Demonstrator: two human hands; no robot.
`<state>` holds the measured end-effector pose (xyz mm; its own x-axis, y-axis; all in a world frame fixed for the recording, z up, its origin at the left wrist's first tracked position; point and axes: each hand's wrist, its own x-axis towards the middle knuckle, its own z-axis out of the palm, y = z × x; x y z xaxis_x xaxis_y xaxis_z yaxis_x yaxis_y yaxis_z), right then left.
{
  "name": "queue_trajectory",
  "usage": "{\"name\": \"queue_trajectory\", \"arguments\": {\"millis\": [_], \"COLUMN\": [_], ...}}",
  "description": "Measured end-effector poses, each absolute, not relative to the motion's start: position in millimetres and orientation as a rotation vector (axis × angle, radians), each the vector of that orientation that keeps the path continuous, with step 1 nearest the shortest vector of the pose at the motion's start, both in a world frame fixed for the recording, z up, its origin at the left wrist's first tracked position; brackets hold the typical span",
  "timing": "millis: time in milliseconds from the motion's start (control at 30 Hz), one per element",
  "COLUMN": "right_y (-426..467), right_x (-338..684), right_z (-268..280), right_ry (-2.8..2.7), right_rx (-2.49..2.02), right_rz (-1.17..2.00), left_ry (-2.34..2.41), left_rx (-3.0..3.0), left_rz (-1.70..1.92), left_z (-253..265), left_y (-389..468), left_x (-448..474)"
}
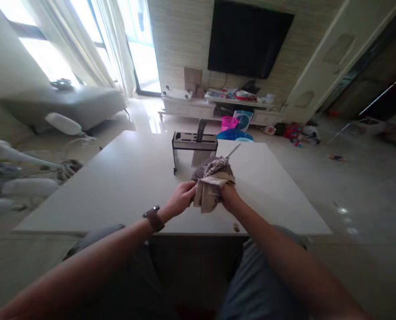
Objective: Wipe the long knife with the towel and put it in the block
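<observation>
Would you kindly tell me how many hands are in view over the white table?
2. The left hand is at the left side of the bunched cloth; the right hand is at its right side, partly covered by it.

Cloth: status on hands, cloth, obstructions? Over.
Left hand, right hand: both gripping cloth. Cloth bunched, pale rod poking out. Slotted rack standing just beyond.
</observation>
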<state>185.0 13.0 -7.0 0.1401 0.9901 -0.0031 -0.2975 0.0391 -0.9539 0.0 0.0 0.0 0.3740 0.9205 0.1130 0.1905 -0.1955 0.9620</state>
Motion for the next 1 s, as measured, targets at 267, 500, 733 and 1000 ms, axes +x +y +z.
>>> {"name": "queue_trajectory", "arguments": {"millis": [267,500,733,1000], "right_y": [11.7,11.8,10.5,15.5], "right_x": [183.8,183.5,183.7,188.3], "right_z": [-3.8,-5.6,-2.7,-3.7], "right_ry": [-0.947,-0.913,-0.840,-0.765], "right_rx": [-1.008,-1.016,-1.016,-0.973], "right_rz": [1.203,1.210,1.212,1.194], "left_ry": [0.985,0.987,0.977,0.980], "left_rx": [1.617,1.624,1.625,1.659], "left_rz": [0.937,0.943,0.933,0.871], "left_z": [-1.3,0.0,-0.6,4.0], "left_y": [-1.4,-1.6,-1.1,-2.3], "left_x": [2.2,1.7,2.0,2.7]}}
